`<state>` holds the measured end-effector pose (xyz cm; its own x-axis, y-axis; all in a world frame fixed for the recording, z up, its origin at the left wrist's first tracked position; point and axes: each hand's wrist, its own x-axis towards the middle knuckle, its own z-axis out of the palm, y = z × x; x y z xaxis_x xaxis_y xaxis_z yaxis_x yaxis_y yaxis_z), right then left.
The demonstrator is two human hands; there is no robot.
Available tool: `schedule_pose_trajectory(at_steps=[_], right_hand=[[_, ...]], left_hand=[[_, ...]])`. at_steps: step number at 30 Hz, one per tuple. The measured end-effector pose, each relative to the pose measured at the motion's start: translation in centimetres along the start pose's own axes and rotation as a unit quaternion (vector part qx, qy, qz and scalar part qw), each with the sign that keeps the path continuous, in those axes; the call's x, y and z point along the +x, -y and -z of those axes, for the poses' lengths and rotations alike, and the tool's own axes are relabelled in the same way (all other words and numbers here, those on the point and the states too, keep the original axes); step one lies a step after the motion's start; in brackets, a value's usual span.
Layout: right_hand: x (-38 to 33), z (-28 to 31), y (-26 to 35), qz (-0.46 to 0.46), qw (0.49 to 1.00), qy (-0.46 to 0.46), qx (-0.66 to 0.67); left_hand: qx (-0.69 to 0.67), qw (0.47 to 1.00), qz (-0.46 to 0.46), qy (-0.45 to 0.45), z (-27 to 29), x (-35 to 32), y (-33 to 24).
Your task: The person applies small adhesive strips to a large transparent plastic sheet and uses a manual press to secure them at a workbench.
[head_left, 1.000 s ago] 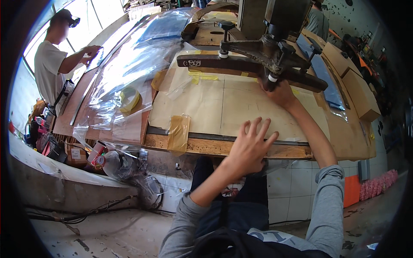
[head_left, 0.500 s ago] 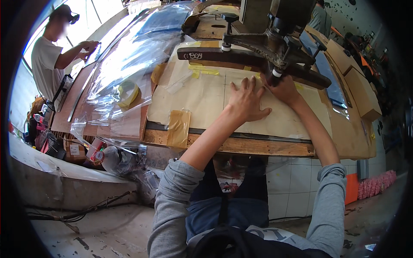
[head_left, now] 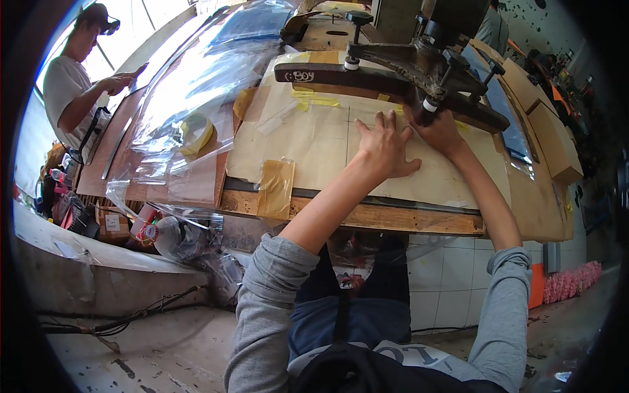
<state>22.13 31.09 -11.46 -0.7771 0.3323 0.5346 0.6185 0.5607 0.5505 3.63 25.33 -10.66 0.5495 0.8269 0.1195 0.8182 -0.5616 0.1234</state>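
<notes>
A large tan sheet [head_left: 308,157] lies on the wooden work table, a thin dark line running across it. My left hand [head_left: 385,147] rests on this sheet with its fingers spread. Close beside it, my right hand [head_left: 438,133] reaches under the dark metal bar [head_left: 367,80] of a heavy machine head [head_left: 426,59]. The right fingers are bent, and their tips are hidden beneath the bar, so what they touch does not show. Strips of yellow tape [head_left: 314,100] sit on the sheet near the bar. Brown packing tape [head_left: 276,188] covers part of the table's front edge.
Clear plastic film [head_left: 190,98] with a roll of yellow tape [head_left: 195,134] spreads over the left side. At far left a person [head_left: 75,92] in a white shirt stands by the table. A cardboard box [head_left: 553,144] and blue strips [head_left: 498,98] lie at right.
The view has shifted slightly. My hands keep nearly the same places on the sheet, the left still spread. The person at left has lowered their hands a little.
</notes>
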Motion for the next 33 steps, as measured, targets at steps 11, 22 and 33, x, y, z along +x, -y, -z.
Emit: schedule_pose_trajectory(at_steps=[11, 22, 33], right_hand=[[0.4, 0.5, 0.0, 0.029, 0.999, -0.032, -0.008], [0.6, 0.3, 0.6, -0.018, 1.000, -0.011, 0.023], [0.4, -0.1, 0.4, -0.021, 0.999, -0.011, 0.029]], left_hand=[[-0.016, 0.999, 0.009, 0.046, 0.9, 0.7, 0.0], [-0.014, 1.000, 0.021, 0.001, -0.4, -0.1, -0.7], [-0.018, 1.000, 0.020, 0.013, -0.6, 0.0, -0.7]])
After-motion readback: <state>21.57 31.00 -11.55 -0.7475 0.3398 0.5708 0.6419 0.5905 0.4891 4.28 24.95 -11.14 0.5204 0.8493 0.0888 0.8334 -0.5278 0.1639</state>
